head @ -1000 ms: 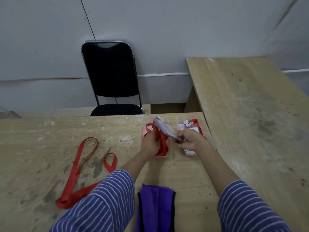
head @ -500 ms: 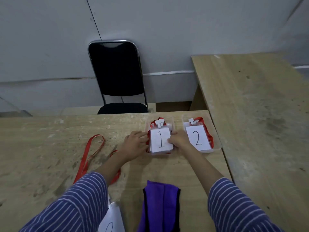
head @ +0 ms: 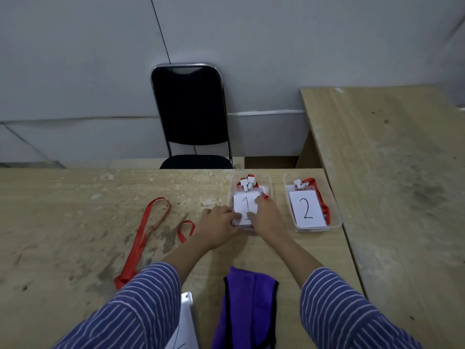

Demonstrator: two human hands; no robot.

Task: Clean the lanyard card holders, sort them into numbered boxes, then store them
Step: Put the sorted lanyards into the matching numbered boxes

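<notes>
A worn, pale wooden tabletop (head: 75,248) is being shown from above, with a second wooden table (head: 402,172) set at its right edge and a black padded chair with a chrome frame (head: 187,107) standing at the far side against a grey wall. A long red fabric lanyard strap (head: 141,238) is lying looped on the tabletop to the left of the hands, partly hidden near its end by the left striped sleeve. A folded purple cloth with a dark edge (head: 247,306) is lying at the near edge between the two forearms, and a white paper sheet (head: 185,321) is partly covered by the left sleeve.

Two clear plastic boxes are placed side by side at the far right of the tabletop. The right box (head: 336,217) is holding a white card marked 2 (head: 305,209) with red strap and a white clip around it. The left box (head: 269,183) is holding the white card holder marked 1 (head: 245,206), with white clips and red strap showing at its far end.

The left hand (head: 217,225) is being rested at the card's near left corner, its fingers (head: 236,217) curled against the edge. The right hand (head: 265,216) is being laid over the card's right side, its fingers (head: 259,200) pressed flat on the card. Whether the left fingers are actually pinching the card cannot be told.
</notes>
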